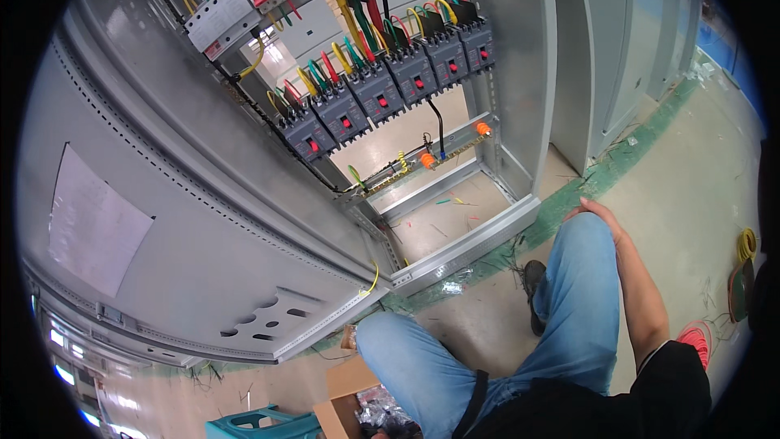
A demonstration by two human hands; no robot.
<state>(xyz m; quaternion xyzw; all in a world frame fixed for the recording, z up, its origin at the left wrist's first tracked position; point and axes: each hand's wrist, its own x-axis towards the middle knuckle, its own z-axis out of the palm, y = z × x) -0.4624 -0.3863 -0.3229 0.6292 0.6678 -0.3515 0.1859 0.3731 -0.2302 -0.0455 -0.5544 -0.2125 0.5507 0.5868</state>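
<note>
My right hand (pixel 603 217) lies over my bent right knee, its fingers stretched along the jeans and holding nothing. At the lower edge, a sliver of my left hand (pixel 380 435) shows in a cardboard box (pixel 329 420) of clear plastic bags (pixel 382 409); its fingers are hidden. Ahead stands an open grey metal cabinet (pixel 520 73). A slanting row of dark circuit breakers (pixel 380 100) with red toggles and yellow, green and red wires crosses it. Below them runs a busbar (pixel 463 149) with orange insulators (pixel 428 161). Neither hand touches the cabinet.
A grey door panel (pixel 187 276) with a paper sheet (pixel 97 223) fills the left. A teal stool (pixel 264 423) stands beside the box. Wire scraps (pixel 459 202) litter the floor around the cabinet base. At the right lie a yellow coil (pixel 746 244) and a red wire bundle (pixel 696 340).
</note>
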